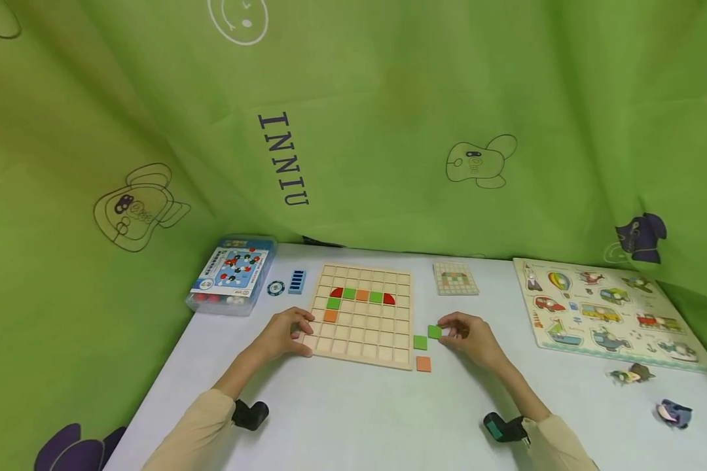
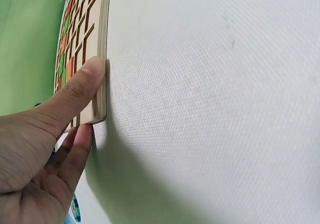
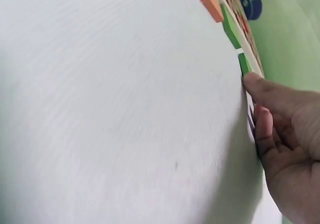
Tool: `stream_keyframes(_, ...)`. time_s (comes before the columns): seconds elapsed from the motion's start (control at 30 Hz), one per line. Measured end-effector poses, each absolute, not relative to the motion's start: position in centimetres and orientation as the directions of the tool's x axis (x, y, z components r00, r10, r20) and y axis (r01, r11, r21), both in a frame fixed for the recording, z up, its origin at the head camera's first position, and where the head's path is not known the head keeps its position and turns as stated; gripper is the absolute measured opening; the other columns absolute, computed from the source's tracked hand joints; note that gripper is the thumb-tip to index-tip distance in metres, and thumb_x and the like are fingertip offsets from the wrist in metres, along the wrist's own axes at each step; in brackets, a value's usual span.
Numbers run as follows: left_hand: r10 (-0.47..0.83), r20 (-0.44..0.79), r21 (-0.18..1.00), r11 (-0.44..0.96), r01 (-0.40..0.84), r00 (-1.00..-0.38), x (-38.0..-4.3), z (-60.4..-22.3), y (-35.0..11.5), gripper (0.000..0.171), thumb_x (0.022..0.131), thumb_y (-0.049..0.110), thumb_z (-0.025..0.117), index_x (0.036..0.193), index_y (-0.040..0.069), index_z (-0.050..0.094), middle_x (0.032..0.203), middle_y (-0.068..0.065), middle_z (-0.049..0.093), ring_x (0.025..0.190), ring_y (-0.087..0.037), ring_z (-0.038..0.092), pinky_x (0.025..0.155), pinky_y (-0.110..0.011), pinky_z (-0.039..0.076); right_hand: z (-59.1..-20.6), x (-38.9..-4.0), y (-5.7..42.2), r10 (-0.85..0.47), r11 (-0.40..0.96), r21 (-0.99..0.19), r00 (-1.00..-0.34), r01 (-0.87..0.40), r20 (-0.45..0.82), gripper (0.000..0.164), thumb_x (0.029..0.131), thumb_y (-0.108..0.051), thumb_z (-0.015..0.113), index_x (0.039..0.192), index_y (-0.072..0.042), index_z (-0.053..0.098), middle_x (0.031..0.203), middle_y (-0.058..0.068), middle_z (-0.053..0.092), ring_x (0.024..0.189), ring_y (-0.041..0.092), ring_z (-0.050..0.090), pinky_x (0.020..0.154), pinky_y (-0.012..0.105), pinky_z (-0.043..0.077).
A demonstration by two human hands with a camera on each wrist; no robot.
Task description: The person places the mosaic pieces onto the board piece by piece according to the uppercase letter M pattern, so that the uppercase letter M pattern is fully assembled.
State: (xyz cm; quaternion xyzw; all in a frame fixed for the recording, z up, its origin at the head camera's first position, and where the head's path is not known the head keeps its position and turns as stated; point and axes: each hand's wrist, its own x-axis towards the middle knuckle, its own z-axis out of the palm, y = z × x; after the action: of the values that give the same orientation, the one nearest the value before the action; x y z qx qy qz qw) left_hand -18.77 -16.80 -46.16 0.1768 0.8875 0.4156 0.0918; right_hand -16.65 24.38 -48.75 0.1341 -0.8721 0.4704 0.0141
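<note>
A wooden grid board [image 1: 359,359] lies on the white table. My left hand [image 1: 279,337] holds its near left corner, thumb [image 2: 90,76] on the front edge and fingers along the left side. Set in the board are a row of red, green and orange tiles, with a green tile [image 1: 333,303] and an orange tile [image 1: 330,316] below its left end. Right of the board, my right hand [image 1: 471,337] pinches a green square tile [image 1: 434,332] at the table surface. Another green tile [image 1: 420,342] and an orange tile [image 1: 423,364] lie beside the board's right edge.
Behind the right hand lies a pattern card [image 1: 455,279]. A picture puzzle board [image 1: 601,314] and two small loose pieces are at right. A plastic box [image 1: 232,275], a round chip [image 1: 275,288] and a blue barred piece [image 1: 297,281] sit at left. Green cloth [image 1: 377,196] hangs behind.
</note>
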Motion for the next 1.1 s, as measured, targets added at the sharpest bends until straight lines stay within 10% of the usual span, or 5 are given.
stream_keyframes(0.43, 0.374, -0.014, 0.754, 0.613, 0.235, -0.927, -18.7, -46.2, -16.8, 0.028, 0.061, -0.002, 0.086, 0.08, 0.001, 0.066, 0.119, -0.015, 0.059, 0.118, -0.036, 0.05, 0.084, -0.034, 0.055, -47.8, -17.5, 19.5, 0.15, 0.347, -0.938, -0.987, -0.005, 0.06, 0.028, 0.08, 0.005, 0.072, 0.107, 0.008, 0.066, 0.105, 0.024, 0.068, 0.084, 0.017, 0.07, 0.066, 0.011, 0.052)
stream_keyframes(1.1, 0.391, 0.0, 0.758, 0.601, 0.255, -0.921, -18.6, -46.0, -16.7, 0.028, 0.062, -0.002, 0.086, 0.082, 0.0, 0.066, 0.119, -0.017, 0.058, 0.117, -0.036, 0.051, 0.084, -0.035, 0.055, -47.8, -19.7, 10.5, 0.063, 0.383, -0.898, -0.963, -0.218, 0.261, 0.024, 0.075, 0.012, 0.073, 0.098, 0.012, 0.066, 0.094, 0.024, 0.069, 0.079, 0.033, 0.069, 0.067, 0.026, 0.059)
